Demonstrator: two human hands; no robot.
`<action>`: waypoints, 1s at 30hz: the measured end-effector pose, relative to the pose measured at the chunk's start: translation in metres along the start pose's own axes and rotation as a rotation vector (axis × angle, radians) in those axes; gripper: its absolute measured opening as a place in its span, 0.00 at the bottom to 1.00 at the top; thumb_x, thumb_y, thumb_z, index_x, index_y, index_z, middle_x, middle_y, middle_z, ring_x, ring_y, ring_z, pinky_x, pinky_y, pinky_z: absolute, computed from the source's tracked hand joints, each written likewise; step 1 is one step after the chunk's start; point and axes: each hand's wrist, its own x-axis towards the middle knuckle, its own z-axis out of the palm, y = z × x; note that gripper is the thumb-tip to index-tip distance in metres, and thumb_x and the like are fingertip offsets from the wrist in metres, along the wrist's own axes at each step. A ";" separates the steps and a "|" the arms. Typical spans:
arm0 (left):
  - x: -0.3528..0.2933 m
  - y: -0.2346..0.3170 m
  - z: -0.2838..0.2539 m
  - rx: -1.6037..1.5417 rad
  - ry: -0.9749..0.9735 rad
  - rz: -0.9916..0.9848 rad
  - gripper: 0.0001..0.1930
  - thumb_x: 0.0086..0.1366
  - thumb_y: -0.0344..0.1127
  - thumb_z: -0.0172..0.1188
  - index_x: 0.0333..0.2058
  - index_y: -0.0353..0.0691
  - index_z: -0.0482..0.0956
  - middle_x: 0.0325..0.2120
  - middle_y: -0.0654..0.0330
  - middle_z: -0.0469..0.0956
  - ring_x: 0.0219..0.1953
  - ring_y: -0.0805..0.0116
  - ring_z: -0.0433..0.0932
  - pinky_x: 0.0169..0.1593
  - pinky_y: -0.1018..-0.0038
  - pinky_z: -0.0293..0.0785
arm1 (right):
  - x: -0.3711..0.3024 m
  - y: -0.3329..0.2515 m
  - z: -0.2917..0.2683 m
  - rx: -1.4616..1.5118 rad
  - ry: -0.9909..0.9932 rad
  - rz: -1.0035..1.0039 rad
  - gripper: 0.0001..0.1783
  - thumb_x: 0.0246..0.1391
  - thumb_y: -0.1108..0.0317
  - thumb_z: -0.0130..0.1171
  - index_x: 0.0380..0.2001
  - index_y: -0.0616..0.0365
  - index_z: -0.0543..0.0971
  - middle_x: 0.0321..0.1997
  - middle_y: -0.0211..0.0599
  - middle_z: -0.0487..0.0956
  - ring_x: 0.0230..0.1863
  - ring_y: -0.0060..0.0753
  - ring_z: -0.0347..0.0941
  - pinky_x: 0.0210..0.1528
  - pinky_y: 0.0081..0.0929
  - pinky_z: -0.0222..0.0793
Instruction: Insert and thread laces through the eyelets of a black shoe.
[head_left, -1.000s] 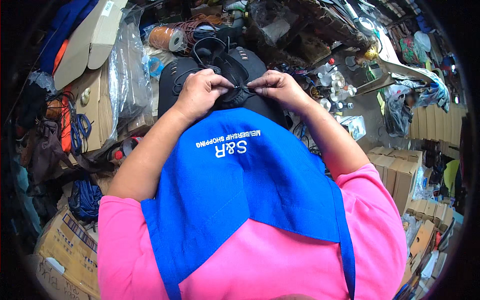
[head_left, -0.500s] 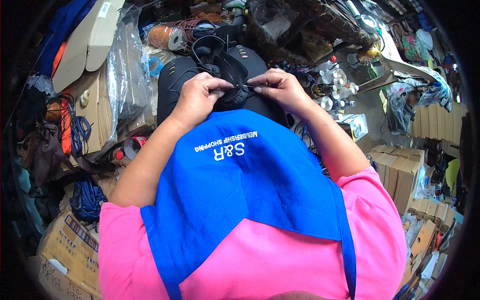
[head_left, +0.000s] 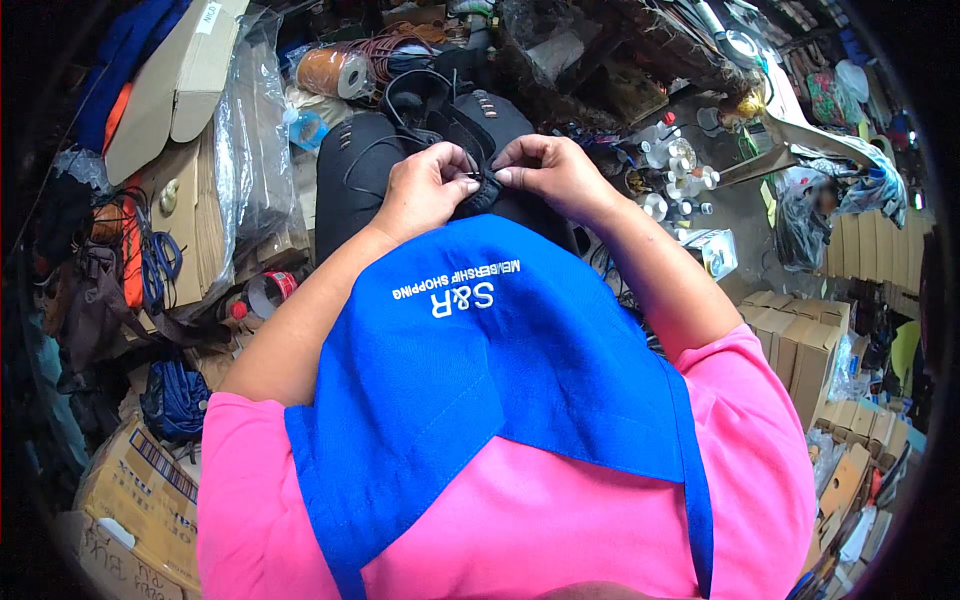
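Note:
A black sandal-like shoe (head_left: pixel 468 130) with a looped strap lies between my black-clad thighs, its near end hidden by my hands. My left hand (head_left: pixel 432 188) is closed in a pinch at the shoe's near edge, on what looks like black thread (head_left: pixel 372 150) that loops out over my left thigh. Opposite it and very close, my right hand (head_left: pixel 545 175) pinches thumb against forefinger at the same edge, apparently on thread too. The fingertips hide the exact point of contact.
A blue apron (head_left: pixel 420 390) covers my front. Beyond my knees stands an orange-brown spool (head_left: pixel 330 73). Cardboard (head_left: pixel 185 215) and plastic sheeting lie left, with blue-handled scissors (head_left: pixel 160 262). Several bottles (head_left: pixel 682 165) stand right, above stacked boxes (head_left: pixel 795 350).
Both hands have drawn closer together at the shoe's near edge. The thin strand that stretched beside my right fingers no longer shows as plainly.

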 end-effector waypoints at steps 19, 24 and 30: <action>0.009 0.030 -0.024 0.494 -0.221 0.199 0.05 0.59 0.30 0.55 0.34 0.36 0.73 0.28 0.46 0.77 0.34 0.46 0.76 0.38 0.59 0.71 | -0.001 0.014 -0.038 -0.305 -0.054 -0.175 0.11 0.49 0.62 0.66 0.32 0.56 0.79 0.35 0.25 0.68 0.41 0.16 0.64 0.40 0.17 0.62; 0.011 0.034 -0.023 0.586 -0.281 0.181 0.06 0.61 0.31 0.53 0.36 0.37 0.71 0.29 0.44 0.76 0.35 0.45 0.76 0.38 0.59 0.71 | -0.026 -0.002 -0.047 -0.055 -0.119 -0.069 0.09 0.53 0.65 0.62 0.27 0.58 0.75 0.37 0.27 0.70 0.39 0.19 0.66 0.42 0.20 0.62; 0.020 0.032 -0.023 0.662 -0.339 0.388 0.05 0.61 0.31 0.52 0.34 0.37 0.69 0.25 0.42 0.75 0.34 0.42 0.75 0.36 0.55 0.70 | 0.006 0.000 -0.066 -0.850 0.359 -0.251 0.10 0.48 0.62 0.61 0.33 0.53 0.79 0.41 0.36 0.74 0.48 0.41 0.70 0.49 0.38 0.65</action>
